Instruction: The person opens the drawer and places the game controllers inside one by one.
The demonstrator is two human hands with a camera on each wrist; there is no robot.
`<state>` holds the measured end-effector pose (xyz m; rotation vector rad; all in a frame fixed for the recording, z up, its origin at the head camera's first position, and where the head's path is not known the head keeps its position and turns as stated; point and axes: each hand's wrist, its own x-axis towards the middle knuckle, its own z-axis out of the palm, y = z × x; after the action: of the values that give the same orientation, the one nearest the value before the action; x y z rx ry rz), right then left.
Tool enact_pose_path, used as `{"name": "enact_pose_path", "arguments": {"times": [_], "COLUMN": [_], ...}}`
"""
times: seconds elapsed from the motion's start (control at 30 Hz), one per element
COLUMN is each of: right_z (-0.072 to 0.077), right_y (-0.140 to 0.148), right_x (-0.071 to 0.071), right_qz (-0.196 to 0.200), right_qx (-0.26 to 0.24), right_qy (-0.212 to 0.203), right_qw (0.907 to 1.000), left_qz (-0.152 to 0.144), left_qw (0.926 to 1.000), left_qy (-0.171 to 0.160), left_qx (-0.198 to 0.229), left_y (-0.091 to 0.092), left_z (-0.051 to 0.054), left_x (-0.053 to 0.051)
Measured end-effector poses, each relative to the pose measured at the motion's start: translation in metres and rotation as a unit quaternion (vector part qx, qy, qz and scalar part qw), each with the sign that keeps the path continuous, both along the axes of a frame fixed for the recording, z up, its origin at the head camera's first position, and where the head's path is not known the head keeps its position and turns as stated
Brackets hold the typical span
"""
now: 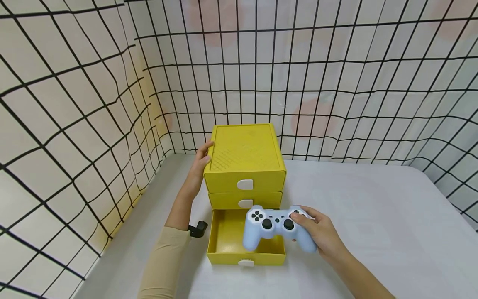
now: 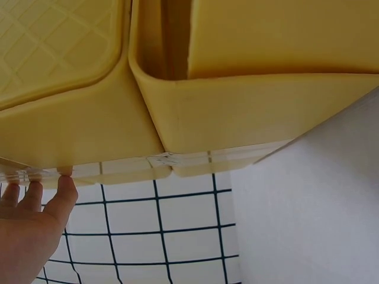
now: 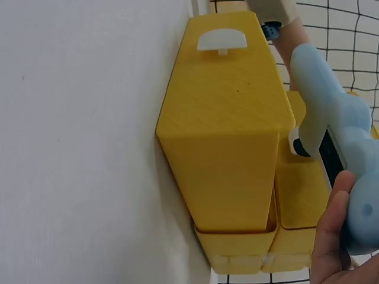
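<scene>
A light blue game controller with black sticks is held by its right grip in my right hand, above the pulled-out bottom drawer. That drawer belongs to a yellow drawer unit with white pull tabs; its two upper drawers are closed. My left hand rests against the unit's left side, near the top. In the left wrist view, its fingertips touch the yellow side wall. From the right wrist view, fingers curl around the underside of the controller. The visible floor of the drawer is bare.
A black wire grid with white sheeting behind it encloses the back and sides. The unit stands on a white tabletop, close to the back grid. A black strap device sits on the left wrist.
</scene>
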<state>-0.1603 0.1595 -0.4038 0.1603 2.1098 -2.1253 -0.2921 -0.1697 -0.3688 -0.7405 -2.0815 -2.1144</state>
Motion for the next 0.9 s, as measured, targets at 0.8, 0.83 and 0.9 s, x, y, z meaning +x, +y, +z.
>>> {"name": "enact_pose_path", "arguments": {"times": [0.8, 0.83, 0.9], "right_z": [-0.001, -0.002, -0.002], "right_y": [-0.035, -0.036, -0.038], "right_x": [-0.004, -0.004, -0.005], "right_qz": [0.026, 0.03, 0.038], "right_qx": [0.023, 0.021, 0.015], "right_qy": [0.029, 0.031, 0.035], "right_qw": [0.999, 0.9989, 0.9985], "left_qz": [0.016, 0.015, 0.013], "left_qw": [0.9999, 0.9999, 0.9999], "left_qy": [-0.006, -0.005, -0.004], "left_qx": [-0.003, -0.002, 0.0], "left_y": [0.001, 0.001, 0.001], "left_z": [0.002, 0.002, 0.002], "left_x": [0.0, 0.0, 0.0]}}
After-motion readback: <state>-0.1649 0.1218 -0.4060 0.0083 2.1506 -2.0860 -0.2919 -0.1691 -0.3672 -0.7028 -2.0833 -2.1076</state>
